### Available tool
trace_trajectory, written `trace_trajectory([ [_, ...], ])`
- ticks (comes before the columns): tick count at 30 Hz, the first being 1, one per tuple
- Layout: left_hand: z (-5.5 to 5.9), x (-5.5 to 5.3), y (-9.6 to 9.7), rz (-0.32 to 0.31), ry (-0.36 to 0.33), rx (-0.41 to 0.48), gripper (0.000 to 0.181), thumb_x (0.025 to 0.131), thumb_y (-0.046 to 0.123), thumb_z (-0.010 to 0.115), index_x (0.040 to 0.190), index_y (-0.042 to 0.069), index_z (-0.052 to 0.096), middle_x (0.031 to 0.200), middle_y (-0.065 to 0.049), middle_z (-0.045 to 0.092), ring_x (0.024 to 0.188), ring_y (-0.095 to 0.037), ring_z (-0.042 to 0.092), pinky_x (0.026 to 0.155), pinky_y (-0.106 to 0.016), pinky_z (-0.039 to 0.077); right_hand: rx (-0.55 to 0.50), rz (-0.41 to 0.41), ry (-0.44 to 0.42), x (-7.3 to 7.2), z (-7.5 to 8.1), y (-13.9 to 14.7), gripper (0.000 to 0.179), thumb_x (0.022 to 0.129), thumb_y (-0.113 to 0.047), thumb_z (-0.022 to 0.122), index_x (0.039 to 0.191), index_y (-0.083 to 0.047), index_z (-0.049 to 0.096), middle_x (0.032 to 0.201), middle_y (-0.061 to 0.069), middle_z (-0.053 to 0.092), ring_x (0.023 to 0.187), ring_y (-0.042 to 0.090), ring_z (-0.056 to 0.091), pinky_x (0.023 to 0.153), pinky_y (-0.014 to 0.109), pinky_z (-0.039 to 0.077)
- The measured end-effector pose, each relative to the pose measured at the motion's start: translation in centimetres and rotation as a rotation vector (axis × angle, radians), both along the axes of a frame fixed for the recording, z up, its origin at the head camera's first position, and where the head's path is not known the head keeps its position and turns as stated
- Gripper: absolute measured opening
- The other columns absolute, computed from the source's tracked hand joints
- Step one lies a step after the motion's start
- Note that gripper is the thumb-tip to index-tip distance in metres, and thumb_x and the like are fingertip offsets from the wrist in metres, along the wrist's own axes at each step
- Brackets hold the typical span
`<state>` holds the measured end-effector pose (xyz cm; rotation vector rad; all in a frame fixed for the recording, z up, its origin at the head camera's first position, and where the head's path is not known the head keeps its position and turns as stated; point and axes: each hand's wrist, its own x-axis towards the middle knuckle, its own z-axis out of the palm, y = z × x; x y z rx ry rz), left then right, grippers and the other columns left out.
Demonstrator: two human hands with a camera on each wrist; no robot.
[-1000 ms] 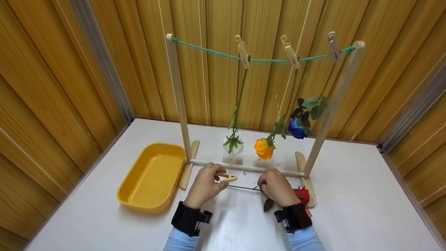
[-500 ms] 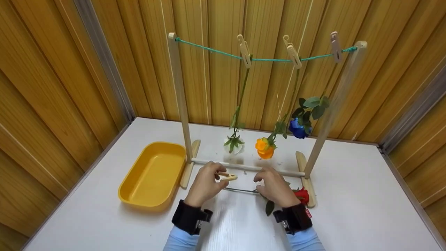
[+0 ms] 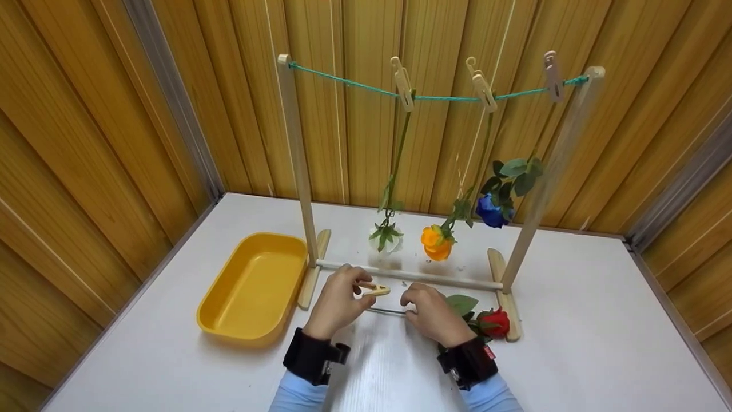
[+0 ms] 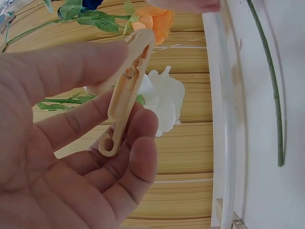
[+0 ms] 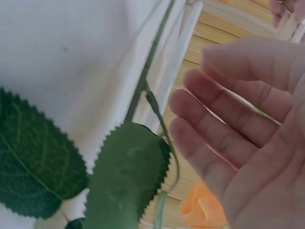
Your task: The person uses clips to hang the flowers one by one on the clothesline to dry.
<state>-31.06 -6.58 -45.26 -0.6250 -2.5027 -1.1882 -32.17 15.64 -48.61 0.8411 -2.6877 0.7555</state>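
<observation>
In the head view my left hand (image 3: 340, 303) pinches a beige clothespin (image 3: 377, 290) between thumb and fingers. The left wrist view shows the clothespin (image 4: 126, 95) closely, with its small spring. A red rose (image 3: 494, 322) lies on the table, its bloom to the right and its thin stem (image 3: 389, 311) running left under both hands. My right hand (image 3: 437, 315) hovers over the stem with relaxed, slightly bent fingers. Nothing is in its grasp in the right wrist view, where the stem and serrated leaves (image 5: 128, 176) lie beside the fingertips.
A wooden rack (image 3: 300, 171) carries a green cord (image 3: 354, 86). Clothespins hold a white flower (image 3: 386, 237), an orange flower (image 3: 437, 243) and a blue flower (image 3: 494, 210) upside down from it. A yellow tray (image 3: 254, 292) stands at the left.
My right hand has let go of the rose's stem and moved left along it, uncovering more of the leaves and bloom. The left hand stays in place with the clothespin.
</observation>
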Motion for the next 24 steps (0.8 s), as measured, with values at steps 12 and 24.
trace_trajectory([
  [12, 0.0, 0.1, 0.0, 0.001, 0.015, 0.000, 0.029, 0.076, -0.002, 0.085, 0.100, -0.004, 0.070, 0.095, -0.013, 0.067, 0.078, -0.027, 0.063, 0.070, -0.027, 0.051, 0.097, 0.001, 0.015, 0.0, -1.4, -0.6, 0.013, 0.077, 0.008, 0.077, 0.078, -0.003, 0.071, 0.076, 0.006, 0.060, 0.075, 0.025, 0.059, 0.068, 0.040, 0.050],
  [24, 0.0, 0.0, -0.2, 0.039, 0.051, 0.019, 0.028, 0.078, -0.001, 0.084, 0.102, -0.002, 0.071, 0.095, -0.014, 0.066, 0.082, -0.028, 0.065, 0.074, -0.032, 0.055, 0.064, -0.024, 0.110, -0.4, -1.1, -0.8, 0.020, 0.075, 0.012, 0.074, 0.073, -0.007, 0.068, 0.072, 0.000, 0.057, 0.071, 0.020, 0.058, 0.064, 0.034, 0.048],
])
